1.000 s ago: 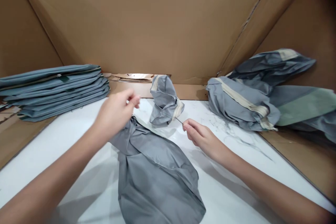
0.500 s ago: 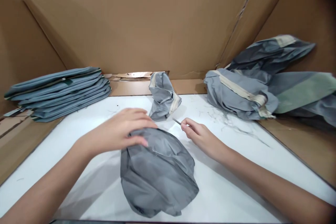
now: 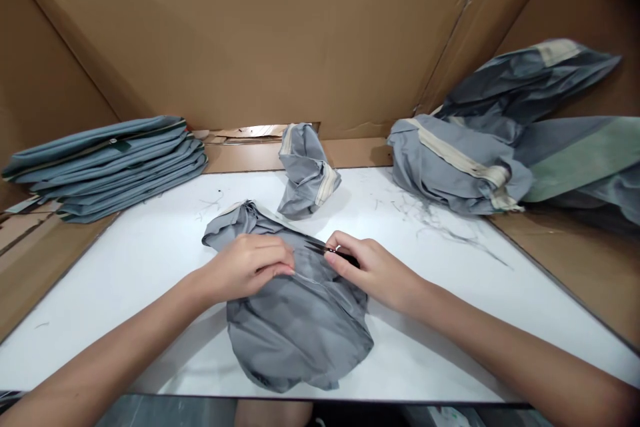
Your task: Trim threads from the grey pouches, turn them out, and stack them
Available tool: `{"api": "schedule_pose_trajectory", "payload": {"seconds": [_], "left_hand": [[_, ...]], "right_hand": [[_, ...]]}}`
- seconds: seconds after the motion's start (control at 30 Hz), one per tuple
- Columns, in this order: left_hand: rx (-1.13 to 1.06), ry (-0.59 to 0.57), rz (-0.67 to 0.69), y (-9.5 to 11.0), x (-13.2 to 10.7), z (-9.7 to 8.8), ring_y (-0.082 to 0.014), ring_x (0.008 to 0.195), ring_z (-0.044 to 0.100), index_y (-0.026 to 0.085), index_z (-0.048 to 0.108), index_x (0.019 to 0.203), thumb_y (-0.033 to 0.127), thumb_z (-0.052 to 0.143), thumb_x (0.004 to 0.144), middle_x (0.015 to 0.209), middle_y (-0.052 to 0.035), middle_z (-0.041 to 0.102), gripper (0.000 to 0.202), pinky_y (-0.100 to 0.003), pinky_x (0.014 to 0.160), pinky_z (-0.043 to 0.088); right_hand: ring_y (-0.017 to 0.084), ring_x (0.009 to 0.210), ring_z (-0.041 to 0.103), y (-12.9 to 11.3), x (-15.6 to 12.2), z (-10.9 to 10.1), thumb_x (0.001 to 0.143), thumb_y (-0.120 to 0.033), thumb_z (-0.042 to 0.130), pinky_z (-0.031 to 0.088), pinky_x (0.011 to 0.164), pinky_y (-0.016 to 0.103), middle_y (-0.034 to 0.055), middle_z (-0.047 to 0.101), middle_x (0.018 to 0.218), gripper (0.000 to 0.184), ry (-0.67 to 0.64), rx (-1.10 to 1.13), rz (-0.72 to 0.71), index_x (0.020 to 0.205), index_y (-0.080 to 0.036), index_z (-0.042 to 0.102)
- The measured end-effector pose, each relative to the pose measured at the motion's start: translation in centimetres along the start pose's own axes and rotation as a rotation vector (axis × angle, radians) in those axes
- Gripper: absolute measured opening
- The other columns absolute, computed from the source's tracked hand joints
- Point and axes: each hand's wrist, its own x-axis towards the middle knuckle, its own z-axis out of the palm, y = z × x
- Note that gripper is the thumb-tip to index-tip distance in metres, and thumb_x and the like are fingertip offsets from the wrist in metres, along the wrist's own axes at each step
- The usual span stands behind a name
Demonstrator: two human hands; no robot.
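Note:
My left hand [image 3: 247, 267] lies on a crumpled grey cloth piece [image 3: 295, 327], its fingers curled together over a fold. Whether they grip the fold, I cannot tell. My right hand [image 3: 373, 270] pinches small snips [image 3: 334, 251] with a dark grip, and their thin tips point left, just above the cloth. Both hands are close together on the cloth's upper part. A second crumpled grey piece with a cream strip [image 3: 306, 173] stands beyond them, apart from both hands.
A stack of folded blue-grey pieces [image 3: 105, 167] lies at the left and a loose heap of grey and green cloth [image 3: 460, 167] at the right. Stray threads [image 3: 435, 220] lie on the white table [image 3: 125, 320]. Cardboard walls [image 3: 250, 33] surround it.
My right hand has moved left onto the cloth with the snips. My left hand has shifted down the cloth, and the cloth's top corner now spreads left. The view has tilted lower.

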Motion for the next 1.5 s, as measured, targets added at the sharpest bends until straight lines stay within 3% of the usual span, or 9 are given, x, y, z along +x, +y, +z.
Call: {"api": "schedule_pose_trajectory", "payload": {"seconds": [0.13, 0.3, 0.53, 0.7, 0.83, 1.07, 1.33, 1.5], "left_hand": [[0.005, 0.019, -0.054, 0.1, -0.3, 0.1, -0.0136, 0.086, 0.061, 0.017, 0.057, 0.081, 0.021, 0.037, 0.092, 0.078, -0.0048, 0.063, 0.022, -0.021, 0.072, 0.045], [-0.058, 0.055, -0.146, 0.2, -0.2, -0.1, -0.0131, 0.08, 0.059, 0.017, 0.055, 0.081, 0.024, 0.038, 0.091, 0.082, -0.0055, 0.063, 0.021, -0.021, 0.069, 0.043], [-0.055, 0.18, -0.168, 0.2, 0.0, 0.2, -0.0115, 0.074, 0.057, 0.017, 0.054, 0.079, 0.022, 0.04, 0.09, 0.081, -0.0037, 0.061, 0.018, -0.021, 0.067, 0.041], [-0.104, 0.272, -0.235, 0.6, 0.1, 0.4, -0.0108, 0.068, 0.054, 0.016, 0.054, 0.075, 0.021, 0.043, 0.088, 0.075, -0.0029, 0.06, 0.017, -0.02, 0.06, 0.039], [-0.174, 0.304, -0.33, 0.9, 0.3, 0.4, -0.0106, 0.066, 0.053, 0.016, 0.055, 0.074, 0.024, 0.045, 0.086, 0.073, -0.0022, 0.059, 0.018, -0.019, 0.057, 0.039], [-0.204, 0.327, -0.33, 0.7, 0.1, 0.7, -0.011, 0.068, 0.052, 0.015, 0.054, 0.074, 0.024, 0.045, 0.087, 0.073, -0.0021, 0.057, 0.018, -0.02, 0.059, 0.039], [-0.241, 0.352, -0.343, 0.7, 0.0, 1.1, -0.0091, 0.064, 0.048, 0.016, 0.05, 0.07, 0.017, 0.045, 0.085, 0.068, 0.0014, 0.053, 0.016, -0.019, 0.059, 0.035], [-0.286, 0.365, -0.383, 1.0, 0.0, 1.1, -0.0087, 0.061, 0.046, 0.016, 0.049, 0.068, 0.015, 0.045, 0.084, 0.065, 0.0025, 0.051, 0.016, -0.019, 0.058, 0.034]], "right_hand": [[0.01, 0.053, 0.04, -0.4, -0.3, -0.2, 0.088, -0.046, 0.039, 0.029, 0.051, 0.022, -0.0043, 0.048, 0.06, 0.026, -0.018, -0.025, -0.026, 0.085, -0.021, 0.047], [0.012, 0.053, 0.044, -1.4, -0.6, -1.0, 0.084, -0.043, 0.043, 0.029, 0.052, 0.023, -0.0021, 0.052, 0.061, 0.022, -0.056, -0.224, -0.033, 0.084, -0.022, 0.05], [0.013, 0.055, 0.047, -2.9, -3.2, -2.0, 0.088, -0.053, 0.033, 0.031, 0.052, 0.024, -0.0019, 0.052, 0.061, 0.034, -0.117, -0.179, 0.11, 0.079, -0.024, 0.049], [0.018, 0.063, 0.053, -3.7, -4.5, -1.7, 0.088, -0.052, 0.032, 0.031, 0.056, 0.027, 0.0022, 0.06, 0.071, 0.033, -0.1, -0.3, 0.223, 0.089, -0.025, 0.051], [0.021, 0.065, 0.056, -4.8, -3.8, -1.0, 0.089, -0.05, 0.031, 0.027, 0.055, 0.028, 0.0046, 0.062, 0.072, 0.033, -0.119, -0.462, 0.214, 0.095, -0.024, 0.051], [0.027, 0.071, 0.063, -6.1, -1.8, 1.1, 0.092, -0.046, 0.028, 0.022, 0.052, 0.029, 0.0083, 0.067, 0.078, 0.036, -0.052, -0.713, 0.104, 0.099, -0.02, 0.052], [0.025, 0.073, 0.066, -5.3, -1.4, 1.7, 0.09, -0.043, 0.043, 0.028, 0.055, 0.027, 0.0029, 0.069, 0.079, 0.026, -0.008, -0.677, 0.126, 0.102, -0.023, 0.053], [0.023, 0.071, 0.065, -4.9, -1.2, 1.8, 0.09, -0.042, 0.043, 0.029, 0.055, 0.025, 0.002, 0.068, 0.077, 0.024, -0.016, -0.642, 0.12, 0.101, -0.025, 0.055]]}}
